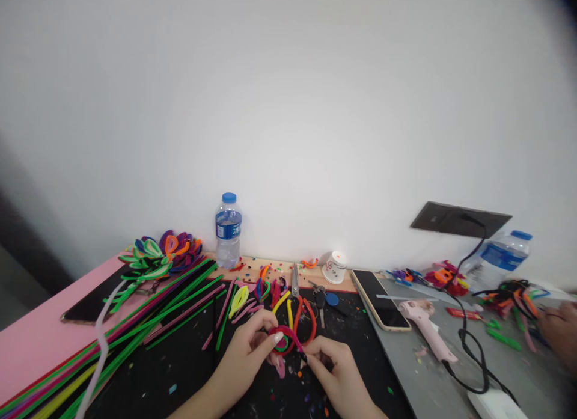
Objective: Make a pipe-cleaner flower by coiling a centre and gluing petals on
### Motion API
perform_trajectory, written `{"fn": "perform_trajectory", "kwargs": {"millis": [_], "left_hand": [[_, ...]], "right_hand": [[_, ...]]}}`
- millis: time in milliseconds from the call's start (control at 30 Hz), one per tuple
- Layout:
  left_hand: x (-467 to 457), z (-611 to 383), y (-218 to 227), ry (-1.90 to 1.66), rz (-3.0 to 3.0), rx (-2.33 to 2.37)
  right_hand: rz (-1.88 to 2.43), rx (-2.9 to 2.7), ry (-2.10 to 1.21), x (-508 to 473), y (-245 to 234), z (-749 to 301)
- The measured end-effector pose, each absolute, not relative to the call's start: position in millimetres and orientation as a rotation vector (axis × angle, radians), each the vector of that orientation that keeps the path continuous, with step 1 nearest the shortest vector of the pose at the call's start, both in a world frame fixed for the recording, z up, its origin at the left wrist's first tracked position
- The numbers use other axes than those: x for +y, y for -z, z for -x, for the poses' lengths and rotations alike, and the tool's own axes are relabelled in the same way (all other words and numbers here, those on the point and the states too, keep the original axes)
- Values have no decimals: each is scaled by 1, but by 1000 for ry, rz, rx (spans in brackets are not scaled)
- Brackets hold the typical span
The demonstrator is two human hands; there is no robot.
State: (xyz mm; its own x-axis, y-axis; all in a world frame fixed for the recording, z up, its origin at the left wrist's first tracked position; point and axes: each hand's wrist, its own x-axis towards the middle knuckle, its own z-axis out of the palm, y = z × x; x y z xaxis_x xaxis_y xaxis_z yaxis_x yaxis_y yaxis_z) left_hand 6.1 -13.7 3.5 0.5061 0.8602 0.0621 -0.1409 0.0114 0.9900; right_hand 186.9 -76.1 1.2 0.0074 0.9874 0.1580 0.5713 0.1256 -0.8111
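Note:
My left hand (246, 353) and my right hand (336, 371) meet low in the middle over a black mat (180, 371). Together they pinch a small coil of pipe cleaners (283, 339), crimson on the outside with green inside. The left fingers curl round the coil's left side. My right fingers pinch the crimson strand's loose end at the coil's right. Just beyond the coil lie orange-handled scissors (300, 305) and short bent pieces in yellow, pink and green.
Long pipe cleaners (135, 329) fan across the left beside finished flower shapes (166, 253) and a dark phone (92, 302). At the wall stand a water bottle (228, 231) and small cup (334, 267). To the right lie a phone (381, 299), a pink glue gun (428, 332) and another person's hand (561, 335).

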Motion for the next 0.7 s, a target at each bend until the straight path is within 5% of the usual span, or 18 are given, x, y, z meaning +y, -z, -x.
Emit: {"fn": "perform_trajectory", "kwargs": {"millis": [700], "left_hand": [[-16,-10,5,-854,-1255,624]], "right_hand": [[1491,-1513,-921,-75,12,-179]]}}
